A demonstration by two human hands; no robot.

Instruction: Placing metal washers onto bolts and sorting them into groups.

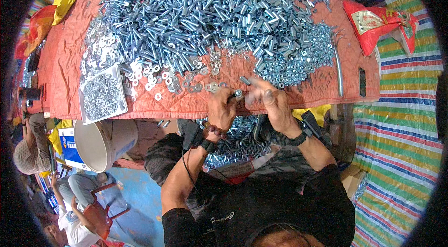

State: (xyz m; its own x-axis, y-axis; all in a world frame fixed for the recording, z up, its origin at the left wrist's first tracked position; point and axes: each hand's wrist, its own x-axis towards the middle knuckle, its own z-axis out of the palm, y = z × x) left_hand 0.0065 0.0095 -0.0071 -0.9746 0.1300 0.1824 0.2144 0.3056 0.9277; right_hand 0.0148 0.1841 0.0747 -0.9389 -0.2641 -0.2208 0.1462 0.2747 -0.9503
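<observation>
My left hand is closed around a small metal bolt, its round end showing between thumb and fingers above the table's near edge. Close beside it, my right hand has its fingers smeared by motion, so its grip is unclear. A short metal sleeve is just beyond its fingertips; whether they touch is unclear. Ahead lies a large heap of bolts and metal sleeves. Flat washers are scattered in front of it, spring washers lie behind those, and nuts are piled at right.
A white tray of washers sits at the table's left front. Below stands a white bucket. A metal rod, a dark phone-like slab and a red bag lie right. Another person sits lower left.
</observation>
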